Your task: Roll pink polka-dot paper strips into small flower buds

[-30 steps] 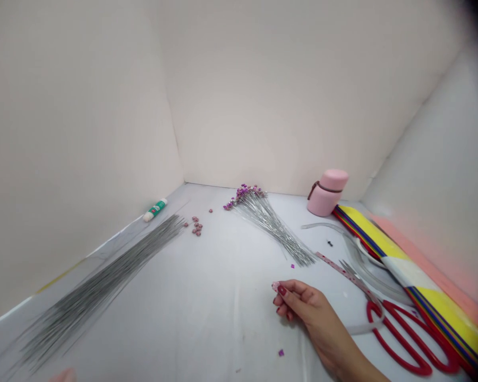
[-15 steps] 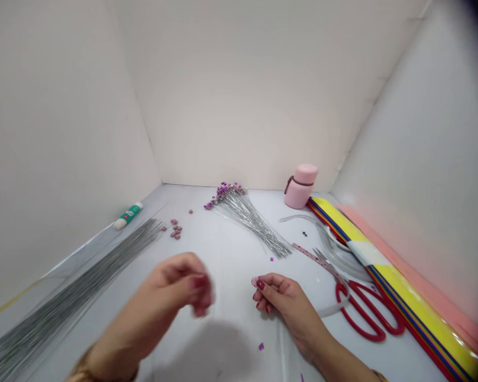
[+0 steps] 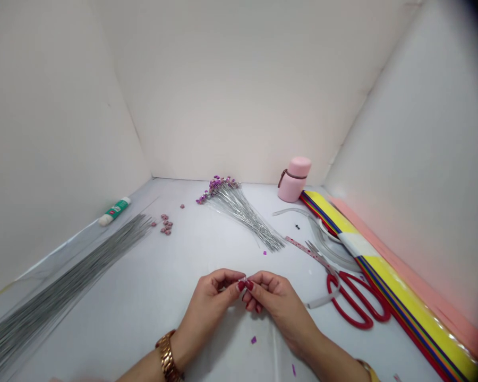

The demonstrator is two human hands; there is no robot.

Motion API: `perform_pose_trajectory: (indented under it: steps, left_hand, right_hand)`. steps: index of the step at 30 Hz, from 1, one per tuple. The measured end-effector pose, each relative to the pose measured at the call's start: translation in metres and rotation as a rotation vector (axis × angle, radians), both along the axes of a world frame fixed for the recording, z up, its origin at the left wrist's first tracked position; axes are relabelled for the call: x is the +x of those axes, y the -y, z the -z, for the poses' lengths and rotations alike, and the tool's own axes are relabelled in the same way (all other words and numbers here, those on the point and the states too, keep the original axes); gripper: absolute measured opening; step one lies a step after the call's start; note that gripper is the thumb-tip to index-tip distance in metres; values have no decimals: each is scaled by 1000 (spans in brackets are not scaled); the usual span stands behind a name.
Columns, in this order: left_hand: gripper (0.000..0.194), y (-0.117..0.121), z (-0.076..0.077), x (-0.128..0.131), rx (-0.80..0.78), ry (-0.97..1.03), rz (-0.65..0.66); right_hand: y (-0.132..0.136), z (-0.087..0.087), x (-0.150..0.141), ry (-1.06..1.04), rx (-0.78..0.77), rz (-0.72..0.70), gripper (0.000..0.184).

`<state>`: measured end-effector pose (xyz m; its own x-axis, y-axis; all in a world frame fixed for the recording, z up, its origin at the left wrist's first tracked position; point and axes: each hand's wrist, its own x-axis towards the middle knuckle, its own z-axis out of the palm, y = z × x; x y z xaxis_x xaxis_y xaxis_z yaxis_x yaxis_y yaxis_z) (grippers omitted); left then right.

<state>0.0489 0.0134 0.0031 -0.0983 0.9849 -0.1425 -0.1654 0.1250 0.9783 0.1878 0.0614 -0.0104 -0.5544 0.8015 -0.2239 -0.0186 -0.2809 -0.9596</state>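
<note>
Both my hands meet over the front middle of the table, pinching one tiny pink piece (image 3: 242, 279) between thumbs and fingertips. It looks like a scrap of patterned paper, mostly covered by the fingers. My left hand (image 3: 217, 294), with a gold watch (image 3: 167, 358) at the wrist, is closed on its left side. My right hand (image 3: 274, 297) is closed on its right side. Just below the hands lies a small purple scrap (image 3: 254, 340). Beyond them rests a fan of silvery stems (image 3: 247, 215) with shiny purple tips (image 3: 217, 184).
On the left lie a bundle of grey wires (image 3: 71, 281), several small pink balls (image 3: 166, 228) and a glue stick (image 3: 114, 211). To the right are red-handled scissors (image 3: 354, 297), a spotted pink strip (image 3: 305, 248), coloured sheets (image 3: 398, 281) and a pink flask (image 3: 295, 180). White walls enclose the table.
My left hand has come in from the lower left and joined my right hand at the pink piece. The view has turned to the right, so things appear shifted left.
</note>
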Motion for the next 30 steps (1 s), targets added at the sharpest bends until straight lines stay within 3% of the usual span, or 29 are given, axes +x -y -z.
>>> perform_pose_trajectory:
  steps: [8,15,30]
  left_hand:
    - [13,2,2,2,17,56,7]
    - [13,2,6,0,40,-15,4]
    - [15,1,0,1,-80,190,-38]
  right_hand:
    - [0,-2,0,7,9,-51,25]
    - [-1,0,1,16,33,-68,25]
    - [0,-4,2,49,45,-73,21]
